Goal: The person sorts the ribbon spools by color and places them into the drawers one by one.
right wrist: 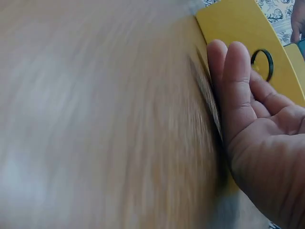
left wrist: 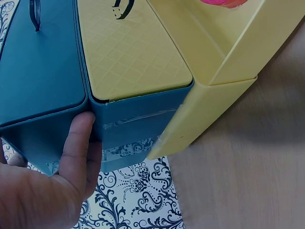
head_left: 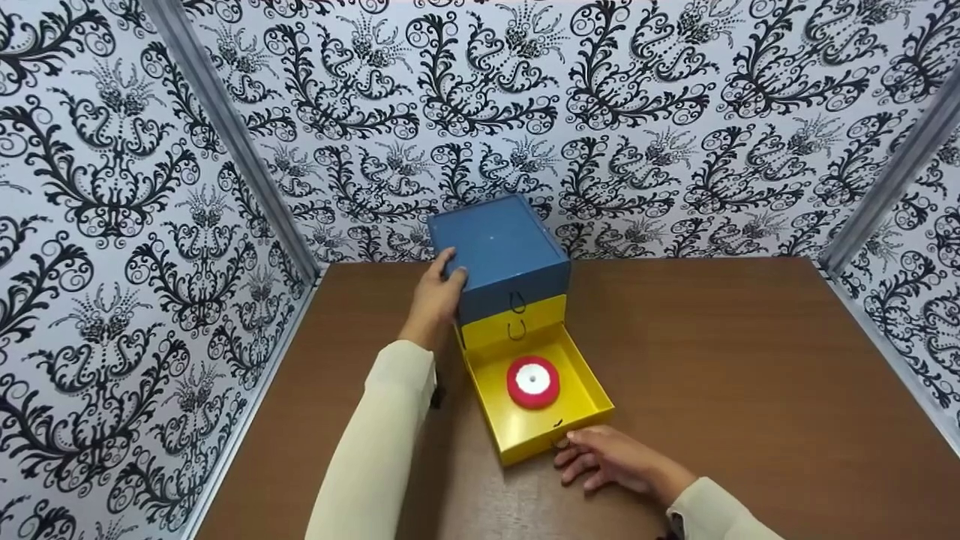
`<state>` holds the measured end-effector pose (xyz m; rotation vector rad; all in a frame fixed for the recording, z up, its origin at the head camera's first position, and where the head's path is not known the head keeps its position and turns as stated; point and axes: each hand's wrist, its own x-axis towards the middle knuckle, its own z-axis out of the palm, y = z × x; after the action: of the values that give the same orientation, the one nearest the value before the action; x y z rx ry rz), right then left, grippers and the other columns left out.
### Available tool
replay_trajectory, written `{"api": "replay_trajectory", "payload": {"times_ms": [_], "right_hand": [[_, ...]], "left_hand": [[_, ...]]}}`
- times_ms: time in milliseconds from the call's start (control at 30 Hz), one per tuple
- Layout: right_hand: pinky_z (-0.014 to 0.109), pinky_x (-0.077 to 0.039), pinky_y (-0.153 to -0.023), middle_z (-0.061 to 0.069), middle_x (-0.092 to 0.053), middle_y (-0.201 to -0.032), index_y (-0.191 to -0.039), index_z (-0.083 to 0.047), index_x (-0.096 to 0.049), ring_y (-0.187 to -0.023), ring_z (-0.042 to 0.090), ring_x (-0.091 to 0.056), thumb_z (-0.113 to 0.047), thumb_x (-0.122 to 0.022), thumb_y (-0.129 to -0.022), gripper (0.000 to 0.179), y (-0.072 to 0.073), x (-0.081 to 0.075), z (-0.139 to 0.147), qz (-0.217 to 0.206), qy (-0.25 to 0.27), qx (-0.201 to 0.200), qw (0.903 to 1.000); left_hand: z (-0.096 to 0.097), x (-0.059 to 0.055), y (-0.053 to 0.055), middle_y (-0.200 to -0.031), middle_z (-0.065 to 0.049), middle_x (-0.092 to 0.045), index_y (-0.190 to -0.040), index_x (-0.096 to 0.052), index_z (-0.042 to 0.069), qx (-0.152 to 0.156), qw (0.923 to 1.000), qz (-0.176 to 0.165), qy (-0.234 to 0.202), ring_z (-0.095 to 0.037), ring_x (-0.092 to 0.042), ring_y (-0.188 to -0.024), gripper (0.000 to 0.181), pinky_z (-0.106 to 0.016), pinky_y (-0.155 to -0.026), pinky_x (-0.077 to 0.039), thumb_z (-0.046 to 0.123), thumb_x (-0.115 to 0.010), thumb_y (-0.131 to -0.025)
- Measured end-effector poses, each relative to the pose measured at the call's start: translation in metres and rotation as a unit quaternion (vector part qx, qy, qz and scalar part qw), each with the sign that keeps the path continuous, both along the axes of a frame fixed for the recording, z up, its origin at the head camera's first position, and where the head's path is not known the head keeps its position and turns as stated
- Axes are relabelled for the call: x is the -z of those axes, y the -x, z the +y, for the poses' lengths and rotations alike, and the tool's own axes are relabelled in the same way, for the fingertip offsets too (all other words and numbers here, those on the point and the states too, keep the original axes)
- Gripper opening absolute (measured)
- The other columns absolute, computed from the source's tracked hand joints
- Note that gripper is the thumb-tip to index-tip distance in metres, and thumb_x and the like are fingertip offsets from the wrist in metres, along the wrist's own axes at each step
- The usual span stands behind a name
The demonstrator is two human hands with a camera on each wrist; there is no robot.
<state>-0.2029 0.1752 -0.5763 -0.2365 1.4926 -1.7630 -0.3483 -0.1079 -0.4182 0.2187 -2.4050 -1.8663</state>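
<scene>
My left hand [head_left: 439, 296] rests against the left side of a blue drawer box [head_left: 495, 240]; its thumb lies along the blue wall in the left wrist view. Below the blue front is a yellow drawer front [left wrist: 133, 52] with a black loop. The bottom yellow drawer [head_left: 495, 420] stands pulled out toward me. Inside it lies a round red thing with a white middle [head_left: 533, 382], its kind unclear. My right hand [head_left: 611, 461] is at the front of that drawer, fingers loosely bent beside its black loop handle [right wrist: 270, 67]. The loop looks free of the visible fingers.
The brown wooden table [head_left: 720, 360] extends on both sides of the drawer box. Patterned black-and-white walls [head_left: 637, 150] stand behind and at the sides, with grey metal posts [head_left: 232, 142] at the corners.
</scene>
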Motion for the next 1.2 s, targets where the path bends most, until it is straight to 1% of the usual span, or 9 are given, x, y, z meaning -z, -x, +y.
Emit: {"api": "replay_trajectory", "payload": {"times_ms": [133, 300, 400, 500, 633, 733, 833, 1000, 1200], "right_hand": [[0.036, -0.053, -0.064, 0.021, -0.058, -0.113, -0.121, 0.009, -0.048, -0.095, 0.033, -0.062, -0.037, -0.048, -0.093, 0.054, 0.002, 0.001, -0.009, -0.027, -0.013, -0.004, 0.9995], [0.034, -0.053, -0.063, 0.017, -0.061, -0.11, -0.119, 0.007, -0.052, -0.091, 0.03, -0.064, -0.041, -0.049, -0.092, 0.055, 0.005, 0.001, -0.016, -0.046, -0.031, -0.014, 0.9984], [0.033, -0.053, -0.062, 0.016, -0.062, -0.107, -0.118, 0.006, -0.054, -0.088, 0.028, -0.065, -0.039, -0.05, -0.092, 0.052, 0.007, 0.004, -0.019, -0.049, -0.04, -0.014, 0.9979], [0.032, -0.053, -0.062, 0.014, -0.063, -0.105, -0.118, 0.005, -0.054, -0.087, 0.027, -0.065, -0.034, -0.052, -0.092, 0.047, 0.006, 0.006, -0.02, -0.047, -0.048, -0.01, 0.9977], [0.033, -0.053, -0.063, 0.014, -0.062, -0.106, -0.12, 0.005, -0.053, -0.09, 0.028, -0.064, -0.028, -0.053, -0.092, 0.043, 0.006, 0.006, -0.021, -0.043, -0.051, -0.002, 0.9978], [0.036, -0.053, -0.066, 0.016, -0.06, -0.109, -0.121, 0.004, -0.051, -0.094, 0.029, -0.063, -0.024, -0.054, -0.091, 0.042, 0.006, 0.006, -0.02, -0.048, -0.036, 0.002, 0.9982], [0.039, -0.052, -0.074, 0.017, -0.058, -0.114, -0.122, 0.005, -0.05, -0.1, 0.031, -0.06, -0.019, -0.054, -0.091, 0.04, 0.006, 0.007, -0.019, -0.056, -0.006, 0.005, 0.9984], [0.042, -0.047, -0.085, 0.02, -0.056, -0.119, -0.121, 0.007, -0.05, -0.109, 0.034, -0.055, -0.012, -0.052, -0.091, 0.035, 0.006, 0.009, -0.018, -0.07, 0.045, 0.01, 0.9965], [0.043, -0.044, -0.09, 0.022, -0.052, -0.124, -0.12, 0.006, -0.05, -0.113, 0.034, -0.052, -0.009, -0.051, -0.091, 0.032, 0.009, 0.01, -0.018, -0.074, 0.073, 0.016, 0.9944]], "left_hand": [[0.0, 0.0, 0.0, -0.141, -0.005, -0.039, -0.136, -0.044, 0.032, -0.003, 1.0, -0.003, -0.008, -0.02, -0.039, -0.121, 0.048, -0.037, -0.098, -0.035, 0.03, -0.056, -0.089], [0.0, -0.001, -0.001, -0.141, -0.006, -0.039, -0.137, -0.043, 0.032, 0.002, 0.9999, -0.006, -0.009, -0.021, -0.041, -0.118, 0.049, -0.039, -0.096, -0.038, 0.03, -0.055, -0.09], [-0.001, -0.001, -0.002, -0.143, -0.004, -0.035, -0.138, -0.041, 0.033, 0.01, 0.9994, -0.018, -0.029, -0.023, -0.04, -0.12, 0.05, -0.044, -0.092, -0.04, 0.03, -0.055, -0.09], [-0.001, 0.0, -0.002, -0.145, -0.003, -0.032, -0.138, -0.04, 0.035, 0.014, 0.998, -0.032, -0.053, -0.022, -0.039, -0.121, 0.05, -0.045, -0.091, -0.041, 0.029, -0.055, -0.09], [0.0, 0.001, -0.002, -0.145, -0.004, -0.033, -0.138, -0.041, 0.033, 0.011, 0.9981, -0.023, -0.056, -0.022, -0.04, -0.119, 0.05, -0.041, -0.092, -0.041, 0.028, -0.055, -0.09], [0.001, 0.002, -0.002, -0.144, -0.004, -0.035, -0.138, -0.042, 0.032, 0.003, 0.9984, -0.011, -0.056, -0.02, -0.041, -0.118, 0.05, -0.039, -0.092, -0.041, 0.027, -0.056, -0.09], [0.002, 0.002, -0.002, -0.144, -0.004, -0.035, -0.138, -0.042, 0.03, 0.002, 0.9986, -0.003, -0.053, -0.019, -0.04, -0.12, 0.05, -0.038, -0.094, -0.04, 0.027, -0.056, -0.09], [0.002, 0.001, -0.003, -0.145, -0.003, -0.033, -0.138, -0.04, 0.033, 0.008, 0.9985, -0.016, -0.052, -0.02, -0.038, -0.121, 0.051, -0.039, -0.093, -0.04, 0.03, -0.055, -0.09], [0.002, -0.001, -0.003, -0.144, -0.005, -0.035, -0.138, -0.041, 0.033, 0.001, 0.9987, -0.018, -0.047, -0.021, -0.042, -0.117, 0.05, -0.037, -0.091, -0.042, 0.03, -0.056, -0.09]]}}
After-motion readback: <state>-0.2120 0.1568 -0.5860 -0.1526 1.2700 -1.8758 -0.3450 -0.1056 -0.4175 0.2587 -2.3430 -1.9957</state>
